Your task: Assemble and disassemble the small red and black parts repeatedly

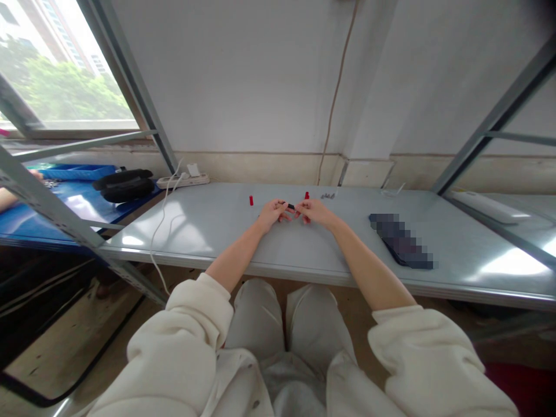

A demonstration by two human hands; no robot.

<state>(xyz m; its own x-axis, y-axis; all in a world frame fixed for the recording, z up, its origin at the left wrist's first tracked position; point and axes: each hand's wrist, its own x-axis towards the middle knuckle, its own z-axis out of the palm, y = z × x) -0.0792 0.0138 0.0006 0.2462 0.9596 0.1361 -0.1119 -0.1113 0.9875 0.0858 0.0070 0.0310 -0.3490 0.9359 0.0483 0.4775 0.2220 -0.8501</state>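
Note:
Over the middle of the grey table (208, 231) my left hand (273, 213) pinches a small dark rod-like piece (291, 206). Fingertips of my right hand (316, 212) close together at the other end of that piece, so it spans the short gap between both hands. Its exact kind is too small to make out. A short red cylinder (251, 200) stands to the left of my left hand. Just behind my right hand is another red piece (307, 195), its lower part hidden by the fingers. Several small metal parts (328, 196) lie beyond my right hand.
A dark, pixelated flat object (397, 240) lies on the right. At the back left, a white power strip (182, 181) has a cable hanging over the front edge. On the adjoining blue table sit a black case (124, 185) and a blue tray (78, 172); another person's arm (11, 198) shows there.

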